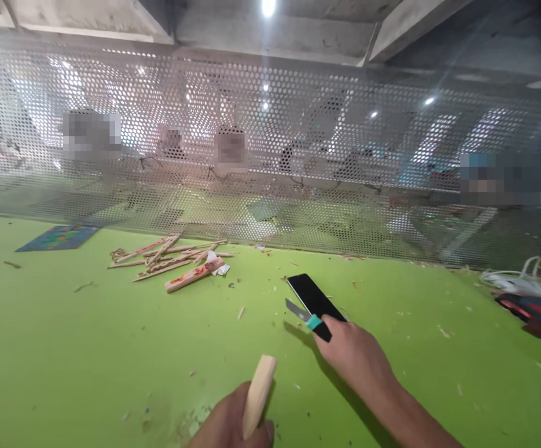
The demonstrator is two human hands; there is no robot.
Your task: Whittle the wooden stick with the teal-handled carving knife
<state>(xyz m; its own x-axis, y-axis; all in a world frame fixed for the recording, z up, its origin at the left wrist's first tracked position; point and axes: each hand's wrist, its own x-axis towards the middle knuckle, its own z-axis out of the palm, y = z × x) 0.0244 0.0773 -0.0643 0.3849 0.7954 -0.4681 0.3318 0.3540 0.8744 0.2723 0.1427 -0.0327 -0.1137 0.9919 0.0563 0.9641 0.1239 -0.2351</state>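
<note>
The left hand (226, 420) is closed around a pale wooden piece (259, 393), gripping its lower part so that the upper end juts forward from the fingers. Ahead and to the right of it, the right hand (352, 348) grasps a knife (314, 322) with a teal and black handle, its blade pointing forward and left, well apart from the wood. A black phone (315, 295) lies just beyond the right hand, partly hidden by it; whether they touch cannot be told. Farther forward of the left hand, to its left, sits a pile of thin wooden sticks (170, 258), with a red-stained wooden strip (187, 277) and crumpled white paper (220, 266) at its near side. Shavings dot the green table (97, 348) around both hands, and a perforated panel (251, 218) stands beyond them. Well to the right of the right hand are white cables (525, 286).
</note>
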